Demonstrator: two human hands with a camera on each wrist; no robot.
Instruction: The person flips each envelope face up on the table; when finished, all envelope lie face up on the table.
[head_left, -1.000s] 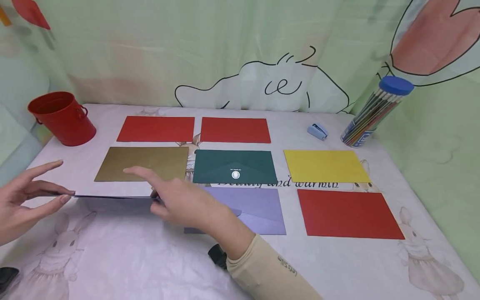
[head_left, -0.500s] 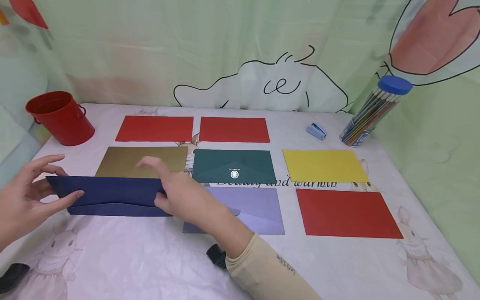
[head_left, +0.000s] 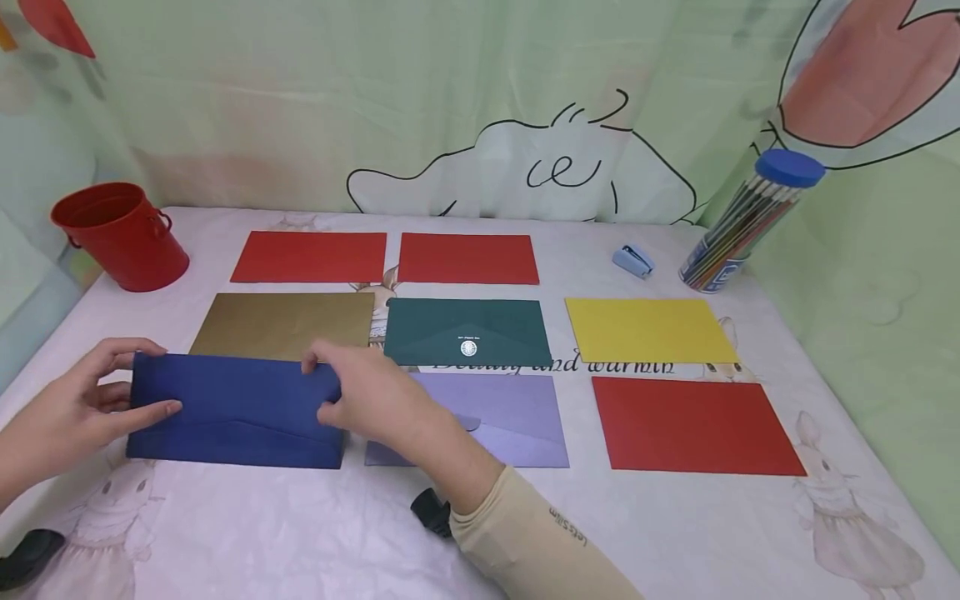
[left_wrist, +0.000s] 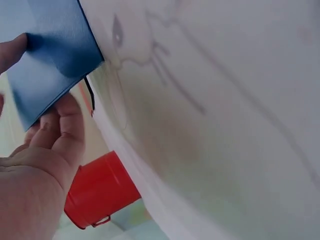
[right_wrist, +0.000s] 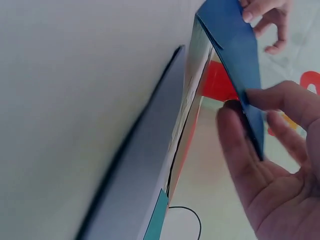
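A dark blue envelope [head_left: 232, 417] is held up at the left front, tilted with its flap side toward me. My left hand [head_left: 82, 408] pinches its left end, thumb on the near face and fingers behind, as the left wrist view confirms. At the right end my right hand [head_left: 375, 396] grips it between thumb and fingers. In the right wrist view the blue envelope [right_wrist: 232, 42] stands off the table. Beside and partly under my right forearm lies a lavender envelope [head_left: 502, 417]. Behind the blue one is a gold envelope [head_left: 281, 325], its lower edge hidden.
Flat on the table lie a green envelope [head_left: 468, 325], a yellow one [head_left: 648, 332], a larger red one [head_left: 697, 425] and two red ones [head_left: 309, 257] at the back. A red bucket [head_left: 123, 242], blue stapler [head_left: 633, 262] and jar of pencils [head_left: 738, 229] stand around.
The blue envelope has turned from edge-on to showing its flap face, then shifted slightly right and lower. The left hand has moved right with it; the other envelopes stay put.
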